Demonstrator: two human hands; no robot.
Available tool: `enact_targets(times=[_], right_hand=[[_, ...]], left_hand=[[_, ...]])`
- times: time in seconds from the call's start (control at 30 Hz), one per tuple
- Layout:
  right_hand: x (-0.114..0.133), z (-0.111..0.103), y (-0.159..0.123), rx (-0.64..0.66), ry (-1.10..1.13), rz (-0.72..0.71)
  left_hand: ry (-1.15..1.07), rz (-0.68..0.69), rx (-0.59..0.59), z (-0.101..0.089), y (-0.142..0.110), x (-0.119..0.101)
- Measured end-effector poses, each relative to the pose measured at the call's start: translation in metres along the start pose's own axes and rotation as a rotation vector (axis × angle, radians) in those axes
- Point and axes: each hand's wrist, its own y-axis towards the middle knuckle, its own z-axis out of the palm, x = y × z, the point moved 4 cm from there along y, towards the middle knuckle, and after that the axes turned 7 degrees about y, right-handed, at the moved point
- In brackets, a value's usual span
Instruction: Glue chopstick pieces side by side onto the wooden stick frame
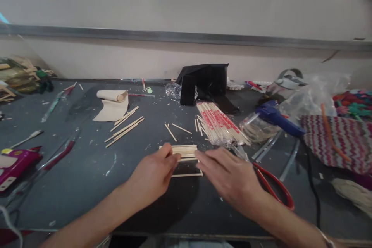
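While the left hand (152, 172) pinches the stick frame (186, 148), grip closed left of its middle, the right hand (229, 174) covers the right end, fingers nearly straight; can't tell if that grip holds anything. Stick frame's between them, near side of the tabletop (75, 180). I'd butt sticks tight, ends flush, pressing lightly against skew.

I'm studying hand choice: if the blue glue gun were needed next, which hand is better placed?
Probably the right hand: it is nearer the glue gun, while the left hand is farther away, at the wooden sticks.
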Motion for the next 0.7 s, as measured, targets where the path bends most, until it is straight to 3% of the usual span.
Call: enact_targets(times=[0.07,0.17,0.27,0.33,0.47,0.7], right_hand=[[0.001,0.022,0.007,0.089,0.013,-0.011],[-0.005,0.039,0.015,0.157,0.035,0.009],[-0.009,0.048,0.016,0.208,0.095,0.031],[-0.011,0.054,0.014,0.245,0.116,0.059],[-0.012,0.061,0.010,0.293,0.100,0.091],[-0.016,0.060,0.009,0.320,0.035,0.089]], left_hand=[[0.016,-0.001,0.001,0.005,0.001,-0.002],[-0.094,0.023,-0.005,0.003,0.006,0.009],[-0.321,-0.023,-0.120,-0.011,0.010,0.040],[-0.396,-0.196,-0.246,-0.020,0.010,0.069],[-0.481,-0.288,-0.159,-0.013,0.009,0.096],[-0.496,-0.227,-0.039,0.006,0.015,0.086]])
